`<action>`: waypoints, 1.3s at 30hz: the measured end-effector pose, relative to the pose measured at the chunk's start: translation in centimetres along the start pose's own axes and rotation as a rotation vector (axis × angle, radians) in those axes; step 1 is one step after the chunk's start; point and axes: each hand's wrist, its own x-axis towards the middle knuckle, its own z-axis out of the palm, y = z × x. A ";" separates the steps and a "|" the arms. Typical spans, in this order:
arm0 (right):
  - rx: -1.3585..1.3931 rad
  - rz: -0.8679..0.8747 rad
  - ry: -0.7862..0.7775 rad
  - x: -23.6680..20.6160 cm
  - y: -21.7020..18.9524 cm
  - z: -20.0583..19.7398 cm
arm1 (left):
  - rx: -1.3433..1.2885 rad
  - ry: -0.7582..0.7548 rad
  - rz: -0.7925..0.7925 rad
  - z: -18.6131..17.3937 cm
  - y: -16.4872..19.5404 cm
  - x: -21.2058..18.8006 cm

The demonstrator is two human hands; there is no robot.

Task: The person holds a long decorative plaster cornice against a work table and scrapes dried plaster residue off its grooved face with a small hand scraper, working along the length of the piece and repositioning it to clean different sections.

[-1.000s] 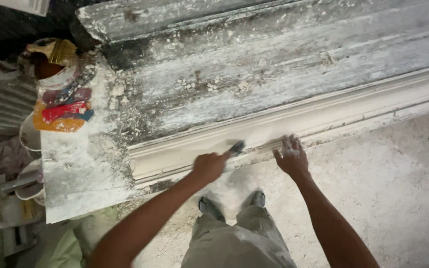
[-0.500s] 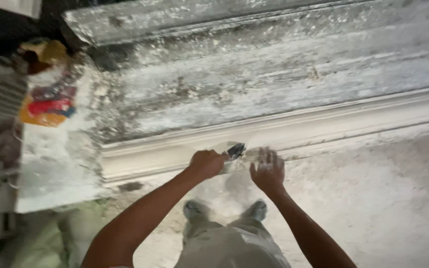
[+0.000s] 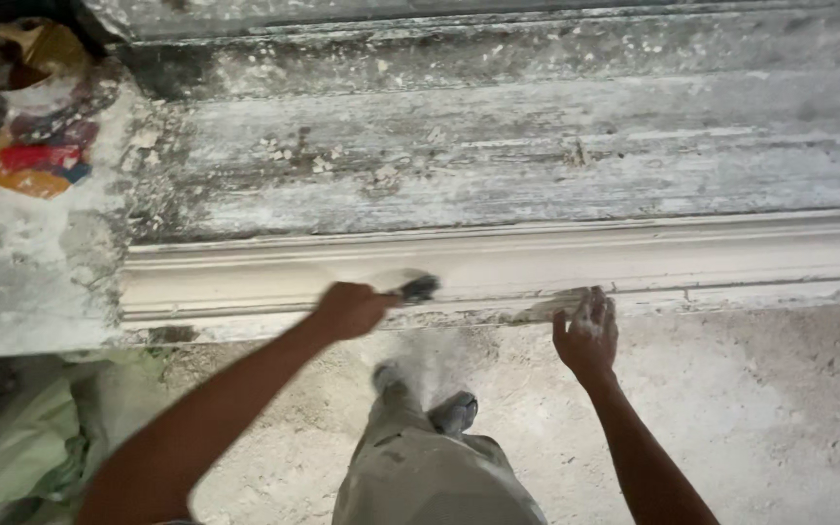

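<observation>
A long white plaster moulding (image 3: 634, 258) lies along the front edge of a dusty grey workbench (image 3: 498, 146). My left hand (image 3: 350, 309) grips a small dark-tipped tool (image 3: 418, 288), its end against the moulding's lower face. My right hand (image 3: 587, 335), coated in white dust, rests with fingers spread on the moulding's bottom edge, a hand's width to the right of the tool. White dust falls below the tool toward my shoes (image 3: 439, 403).
At the bench's left end stand a plaster-caked board (image 3: 31, 272) and crumpled coloured bags (image 3: 36, 156). A pale green sack (image 3: 21, 447) lies on the floor at lower left. The floor (image 3: 770, 408) is dusty concrete.
The view has shifted. My left hand has slid along the moulding with the tool, and dust now drops beneath it. My right hand stays on the lower edge, to the tool's right.
</observation>
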 end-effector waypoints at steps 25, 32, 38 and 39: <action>0.257 0.051 -0.043 0.1 3.5 -0.3 | -0.121 0.081 0.159 -0.9 10.4 6.4; 0.282 0.087 -0.053 0.2 3.5 -0.8 | -0.214 0.267 0.273 1.5 22.7 17.2; 0.421 0.167 0.010 -0.9 6.3 -1.7 | -0.200 0.126 0.273 -1.0 20.9 15.3; 0.427 0.208 0.017 -1.4 7.0 -1.8 | -0.197 0.115 0.259 -1.6 19.7 14.1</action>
